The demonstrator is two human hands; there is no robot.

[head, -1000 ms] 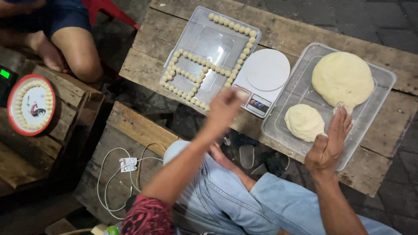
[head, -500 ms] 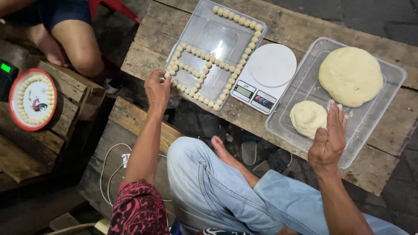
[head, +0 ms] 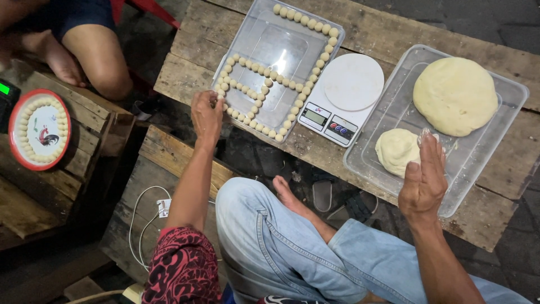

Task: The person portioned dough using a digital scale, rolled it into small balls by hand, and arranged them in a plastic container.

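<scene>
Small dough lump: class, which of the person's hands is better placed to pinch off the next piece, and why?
Right. The right hand hovers open at the small dough lump in the clear tray; the left hand is across the scale, at the dough balls.

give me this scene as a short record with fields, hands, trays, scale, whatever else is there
left hand: at the near left corner of the clear tray, fingers at a dough ball
dough balls: small, pale, set in rows in that tray
right hand: open, over the second tray, beside the small dough lump
large dough lump: at the far end of the same tray
scale: white, between the trays, nothing on it
table: rough wooden planks
red-rimmed plate: far left, ringed with dough balls
</scene>
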